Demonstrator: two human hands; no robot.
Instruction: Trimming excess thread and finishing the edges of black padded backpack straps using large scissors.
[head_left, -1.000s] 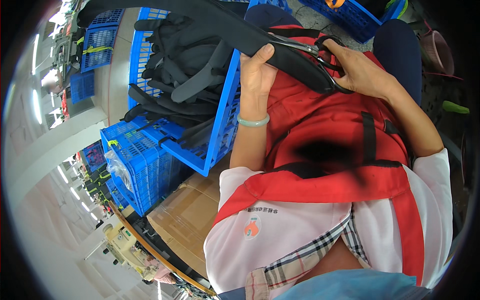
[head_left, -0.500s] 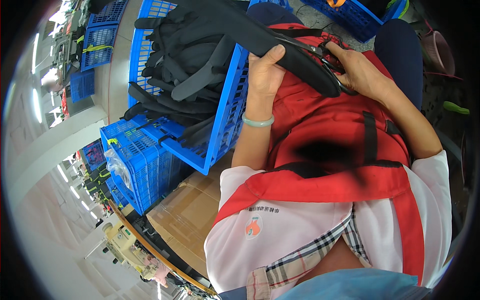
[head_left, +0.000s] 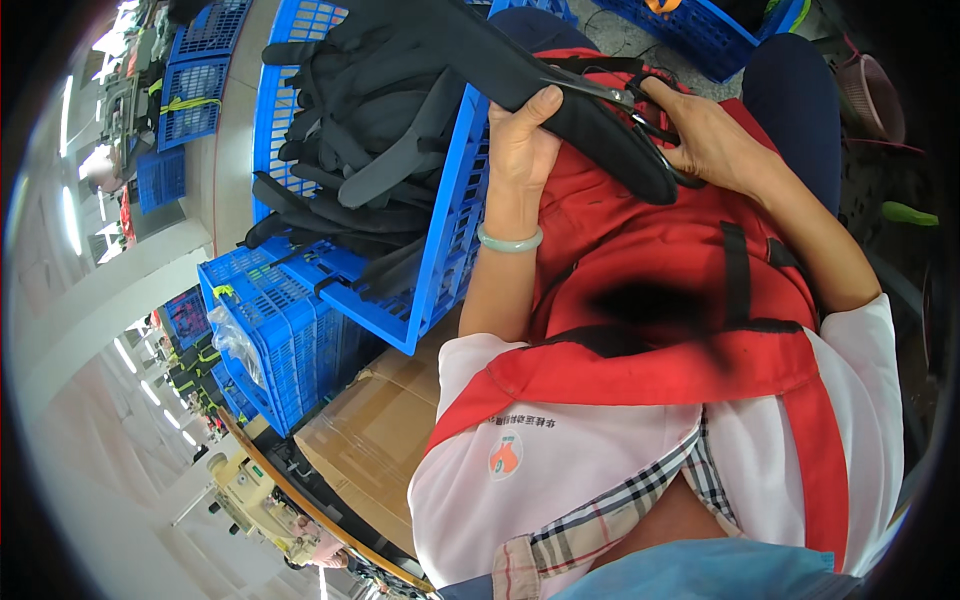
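My left hand [head_left: 527, 135] grips a long black strip of fabric [head_left: 610, 150] with a rounded end, the thumb pressed on its upper side. That strip slants from the upper left down to the rounded end over my lap. In my right hand [head_left: 715, 145] is a pair of scissors [head_left: 605, 92], fingers closed around the handles. Their metal blades reach leftward over the strip, close to my left thumb. Whether the blades are parted is hard to make out. Many similar black strips [head_left: 400, 165] lie heaped in a blue crate beside my left arm.
The blue crate [head_left: 425, 270] tilts toward me on my left. Below it stands another blue crate [head_left: 270, 345], beside a cardboard box [head_left: 370, 430]. Farther off are more blue crates [head_left: 190, 100] and a sewing machine [head_left: 250, 490]. A pink basket [head_left: 870, 100] sits at the right.
The strip's rounded end has shifted slightly down and left. The scissors have moved a little left along the strip, and my left hand has drifted slightly left too.
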